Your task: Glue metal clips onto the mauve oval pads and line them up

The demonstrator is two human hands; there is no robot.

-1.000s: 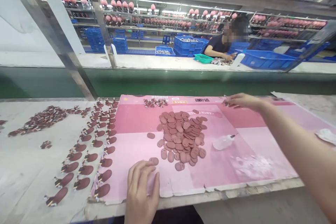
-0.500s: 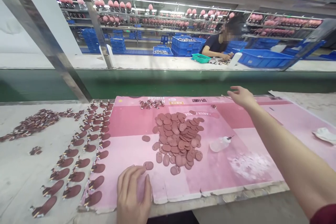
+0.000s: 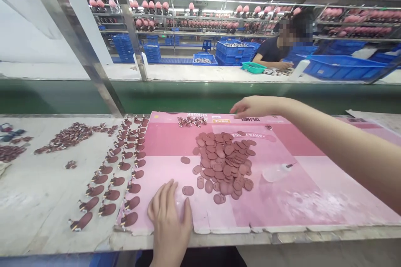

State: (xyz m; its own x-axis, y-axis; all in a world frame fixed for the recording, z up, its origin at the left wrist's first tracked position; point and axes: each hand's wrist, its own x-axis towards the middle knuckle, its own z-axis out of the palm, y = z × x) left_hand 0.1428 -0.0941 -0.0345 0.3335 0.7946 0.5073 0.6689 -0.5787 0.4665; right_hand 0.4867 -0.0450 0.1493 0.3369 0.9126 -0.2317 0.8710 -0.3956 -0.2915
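My left hand (image 3: 169,212) lies flat on the pink printed sheet (image 3: 166,146), fingers stretched out and holding nothing. Just right of its fingertips is a single brown oval disc (image 3: 188,190), apart from the hand. A heap of similar brown discs (image 3: 219,167) covers the middle of the sheet. My right hand (image 3: 255,106) hovers over the sheet's far edge with its fingers extended to the left; nothing shows in them. Left of that hand sits a small cluster of tiny figure parts (image 3: 192,122). A clear squeeze bottle with a thin tip (image 3: 275,173) lies right of the discs.
Rows of brown discs with small figure parts attached (image 3: 108,194) stand along the left. Beyond them is a pile of loose figure parts (image 3: 70,135). A metal post (image 3: 94,71) rises at the left. Across the green belt (image 3: 194,96), a person (image 3: 272,52) works beside blue bins (image 3: 344,68).
My right hand has swung left along the sheet's far edge toward the tiny parts. My left hand's fingers have come away from the single disc. The view has shifted, moving the scene rightward.
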